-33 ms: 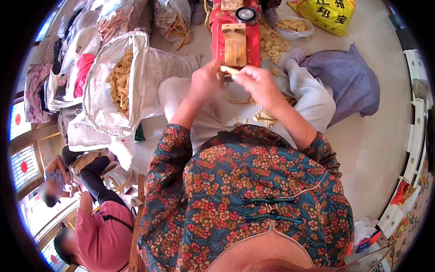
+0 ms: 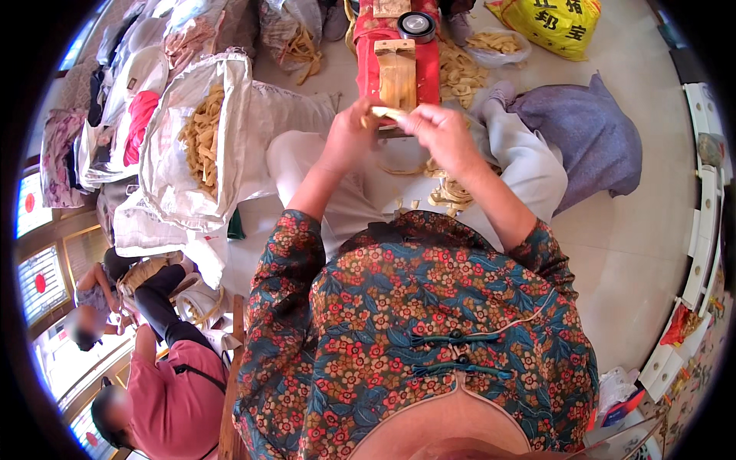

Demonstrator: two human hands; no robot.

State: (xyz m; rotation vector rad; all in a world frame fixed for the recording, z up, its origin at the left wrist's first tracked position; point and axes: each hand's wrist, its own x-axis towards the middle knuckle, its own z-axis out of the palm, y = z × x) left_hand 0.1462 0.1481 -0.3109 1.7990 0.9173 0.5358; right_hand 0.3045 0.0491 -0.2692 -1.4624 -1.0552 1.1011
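Observation:
In front of my knees, my left hand point(image 2: 350, 139) and my right hand point(image 2: 445, 138) hold a short pale-yellow strip point(image 2: 383, 113) between them. The left fingers are blurred but closed round the strip's left end. My right thumb and fingers pinch its other end. Just beyond the hands, a worn wooden block point(image 2: 397, 80) lies on a narrow bench covered with red cloth point(image 2: 368, 69). A round black-and-silver object point(image 2: 416, 27) sits beyond the block.
An open white sack point(image 2: 157, 169) of similar strips stands at the left. More strips point(image 2: 464, 73) lie on the floor right of the bench. A bluish-grey cloth point(image 2: 579, 138) and a yellow bag point(image 2: 548, 27) lie at the right. A person in pink point(image 2: 180, 391) sits at lower left.
My right hand has shifted slightly to the right. More of the strip now shows between the two hands, and it looks bent.

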